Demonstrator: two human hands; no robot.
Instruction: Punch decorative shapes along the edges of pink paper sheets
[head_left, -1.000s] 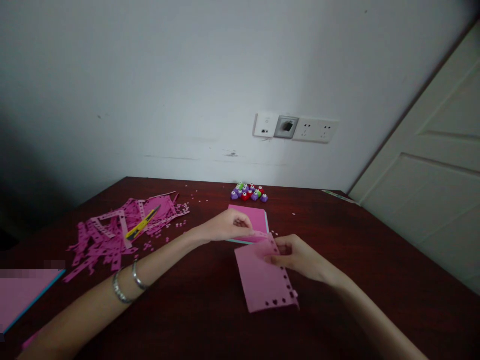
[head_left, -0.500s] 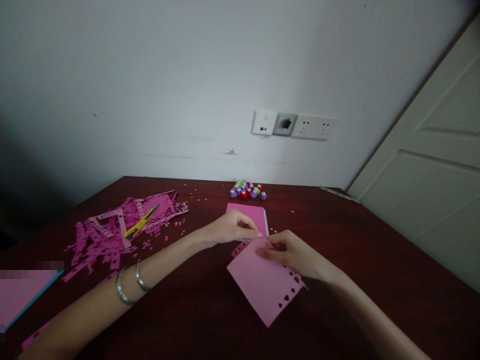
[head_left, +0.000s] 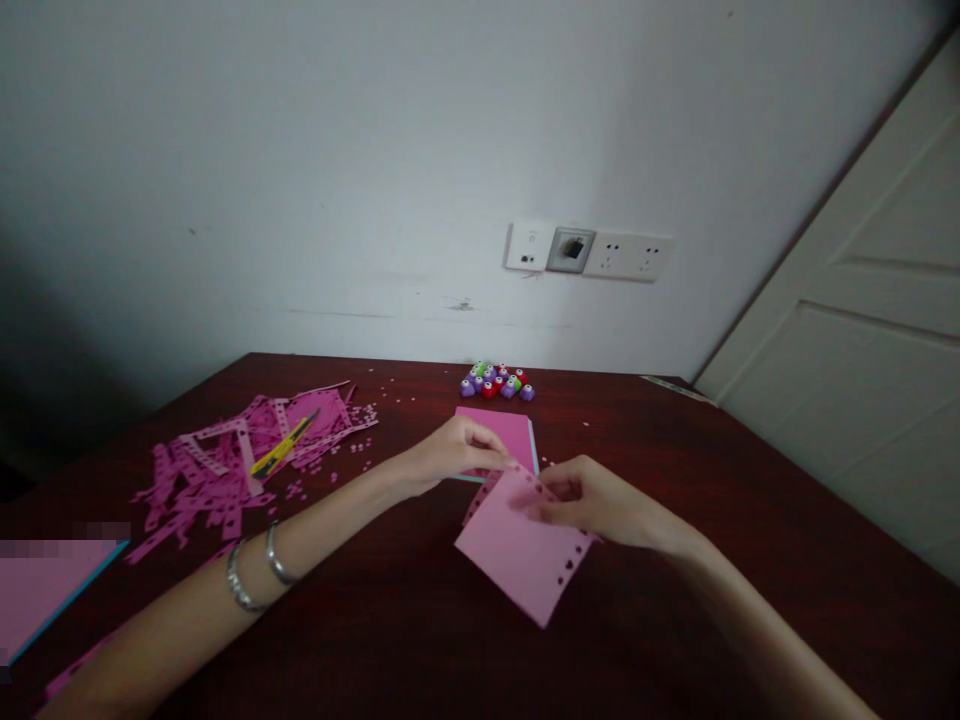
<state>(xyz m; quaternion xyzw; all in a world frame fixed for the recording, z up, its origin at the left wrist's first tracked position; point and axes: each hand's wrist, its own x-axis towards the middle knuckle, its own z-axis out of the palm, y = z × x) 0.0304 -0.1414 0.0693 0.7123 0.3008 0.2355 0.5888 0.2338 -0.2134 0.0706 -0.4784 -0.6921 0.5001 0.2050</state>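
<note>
Pinched in my right hand (head_left: pixel 589 500) by its upper right edge is a pink paper sheet (head_left: pixel 517 555), tilted above the table. Small punched shapes, hearts among them, run along its right-hand edges. My left hand (head_left: pixel 469 447) has thumb and fingers closed at the sheet's top corner. From those fingertips a narrow punched strip (head_left: pixel 478 497) hangs along the sheet's upper left side; whether it is still joined to the sheet I cannot tell. Behind the hands lies a pink stack of paper (head_left: pixel 514 432) with a light blue edge, partly covered by my left hand.
A heap of punched pink strips (head_left: pixel 202 480) lies at the left, with a yellow utility knife (head_left: pixel 285 445) on top. Several small purple, red and green craft punches (head_left: pixel 495 382) stand near the wall. Another pink sheet (head_left: pixel 52 590) with a blue edge sits at the lower left.
The sheet has turned in my hands, so its lower corner points down. The punched strip now shows on its left side. Both hands stay close together at the top.
</note>
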